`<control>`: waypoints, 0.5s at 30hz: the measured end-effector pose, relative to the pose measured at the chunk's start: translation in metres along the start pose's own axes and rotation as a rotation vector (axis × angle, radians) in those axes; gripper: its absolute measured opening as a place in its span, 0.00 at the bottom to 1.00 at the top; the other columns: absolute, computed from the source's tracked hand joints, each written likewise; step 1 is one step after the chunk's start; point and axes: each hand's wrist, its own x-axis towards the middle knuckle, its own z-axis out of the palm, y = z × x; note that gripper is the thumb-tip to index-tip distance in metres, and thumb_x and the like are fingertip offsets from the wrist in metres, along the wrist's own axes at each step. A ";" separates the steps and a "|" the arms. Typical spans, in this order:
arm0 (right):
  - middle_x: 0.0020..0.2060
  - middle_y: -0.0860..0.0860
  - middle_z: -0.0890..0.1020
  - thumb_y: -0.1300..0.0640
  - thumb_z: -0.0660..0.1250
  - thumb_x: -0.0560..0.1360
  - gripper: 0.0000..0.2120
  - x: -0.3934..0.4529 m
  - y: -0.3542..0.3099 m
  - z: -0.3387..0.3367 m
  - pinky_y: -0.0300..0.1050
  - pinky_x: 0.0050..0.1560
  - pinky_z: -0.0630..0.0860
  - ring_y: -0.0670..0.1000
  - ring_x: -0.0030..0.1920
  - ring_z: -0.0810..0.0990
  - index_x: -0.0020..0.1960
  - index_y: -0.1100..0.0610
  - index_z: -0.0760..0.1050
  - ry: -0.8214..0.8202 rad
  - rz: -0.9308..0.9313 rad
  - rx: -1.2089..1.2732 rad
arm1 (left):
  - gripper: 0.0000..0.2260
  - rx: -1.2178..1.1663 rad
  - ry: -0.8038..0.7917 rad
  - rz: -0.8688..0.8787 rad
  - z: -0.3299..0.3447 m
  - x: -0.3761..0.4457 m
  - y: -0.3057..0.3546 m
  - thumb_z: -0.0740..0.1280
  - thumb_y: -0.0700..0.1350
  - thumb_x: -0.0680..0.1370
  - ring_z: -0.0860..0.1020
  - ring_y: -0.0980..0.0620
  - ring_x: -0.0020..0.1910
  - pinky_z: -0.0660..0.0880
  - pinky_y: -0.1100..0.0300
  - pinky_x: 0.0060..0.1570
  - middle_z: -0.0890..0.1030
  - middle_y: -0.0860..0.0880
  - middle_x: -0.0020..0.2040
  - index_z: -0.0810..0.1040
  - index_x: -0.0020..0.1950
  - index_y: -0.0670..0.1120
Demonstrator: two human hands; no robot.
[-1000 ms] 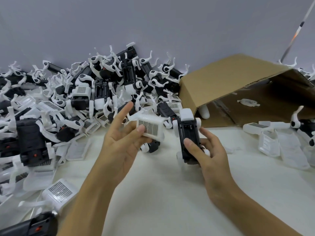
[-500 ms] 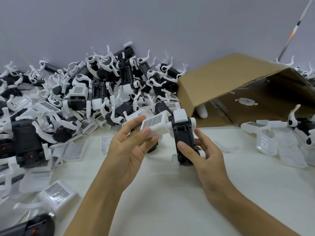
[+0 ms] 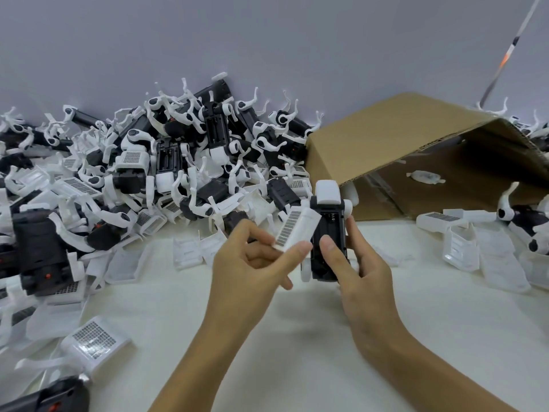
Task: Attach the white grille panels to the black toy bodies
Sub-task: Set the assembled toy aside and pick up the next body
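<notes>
My left hand pinches a white grille panel between thumb and fingers, tilted with its upper edge against the left side of a black toy body. My right hand grips that body upright, thumb on its front face and fingers behind it. The body has a white cap on top and white wheels at its sides. Its open battery bay faces me.
A big heap of black bodies and white parts fills the left and back of the white table. A tipped cardboard box lies at the back right. Loose grille panels and covers sit at the right; another panel lies at the front left.
My left hand has carried the grille panel rightwards and turned it until it meets the black body. My right hand has kept its grip on the body, which has barely shifted.
</notes>
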 end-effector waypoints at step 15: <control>0.65 0.41 0.81 0.53 0.67 0.77 0.32 -0.011 -0.006 0.002 0.42 0.54 0.82 0.49 0.58 0.84 0.79 0.45 0.61 -0.111 -0.152 0.002 | 0.20 0.050 -0.027 0.020 0.005 -0.009 0.008 0.81 0.59 0.65 0.85 0.56 0.46 0.79 0.66 0.46 0.87 0.55 0.45 0.83 0.51 0.52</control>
